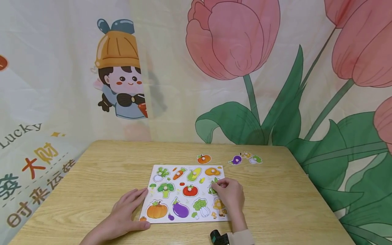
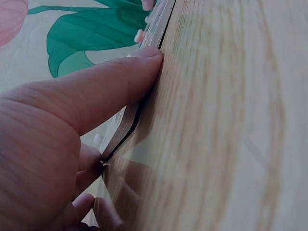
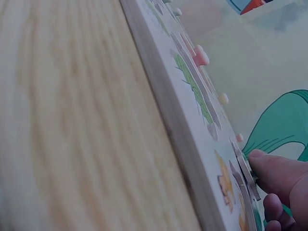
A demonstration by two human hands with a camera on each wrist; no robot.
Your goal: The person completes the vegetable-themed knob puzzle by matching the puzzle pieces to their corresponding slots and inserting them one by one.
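Note:
A white wooden peg puzzle board (image 1: 171,219) with printed vegetables lies on the table. Along its left edge rests my left hand (image 1: 125,211), its thumb at the near left corner; in the left wrist view the thumb (image 2: 120,82) presses the board's edge. My right hand (image 1: 231,195) pinches a green vegetable puzzle piece (image 1: 212,189) at the board's right side. In the right wrist view that piece (image 3: 248,175) sits tilted at the board's surface. Knobbed broccoli (image 1: 165,192), tomato (image 1: 190,192), carrot (image 1: 178,174) and corn (image 1: 193,175) pieces sit in the board.
Beyond the board lie a loose pumpkin piece (image 1: 203,159), an eggplant piece (image 1: 235,160), a mushroom piece (image 1: 246,154) and a leafy vegetable piece (image 1: 255,159). A printed cloth (image 1: 171,102) hangs behind the wooden table (image 1: 291,204).

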